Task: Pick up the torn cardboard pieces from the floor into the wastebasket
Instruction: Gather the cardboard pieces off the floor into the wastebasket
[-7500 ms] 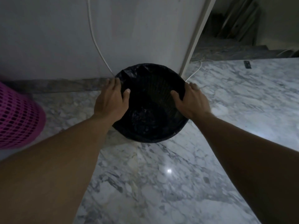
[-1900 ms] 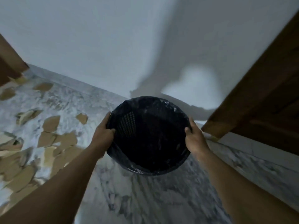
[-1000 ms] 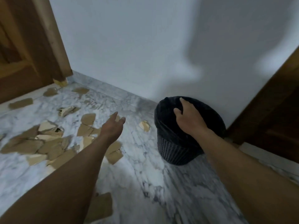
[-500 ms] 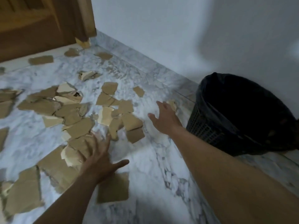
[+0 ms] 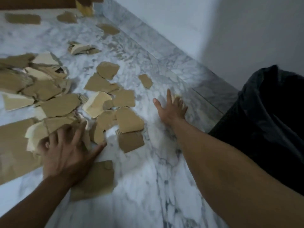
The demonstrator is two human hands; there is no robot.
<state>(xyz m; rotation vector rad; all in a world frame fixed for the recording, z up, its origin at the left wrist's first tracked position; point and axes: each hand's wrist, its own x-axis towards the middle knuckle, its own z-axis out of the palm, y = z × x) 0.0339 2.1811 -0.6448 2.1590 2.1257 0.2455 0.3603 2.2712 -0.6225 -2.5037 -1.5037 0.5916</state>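
From my remote seat, the far left of the head view was covered with torn cardboard pieces (image 5: 60,104), brown and pale, scattered and overlapping on the marble floor (image 5: 156,178). A strip of wooden door frame (image 5: 32,2) ran along the top left corner, with a few loose scraps lying just below it.

The left hand (image 5: 65,152) lay on the near edge of the heap. Its grip was apart, the fingers spread wide over several pieces and the thumb stretched out toward the right. The hand was motion-blurred, so I could not tell whether any piece was caught under the fingertips. One large flat piece (image 5: 97,180) sat partly under that wrist.

Further right, past the edge of the heap, the right hand (image 5: 171,109) reached out low over bare marble. Its grip was also apart, fingers straight and holding nothing. A small pale scrap (image 5: 177,96) showed just at its fingertips, near the marble skirting (image 5: 164,51) under the white wall (image 5: 181,17).

At the far right stood the wastebasket (image 5: 271,112), lined with a black bag, beside the right forearm and well apart from the heap.
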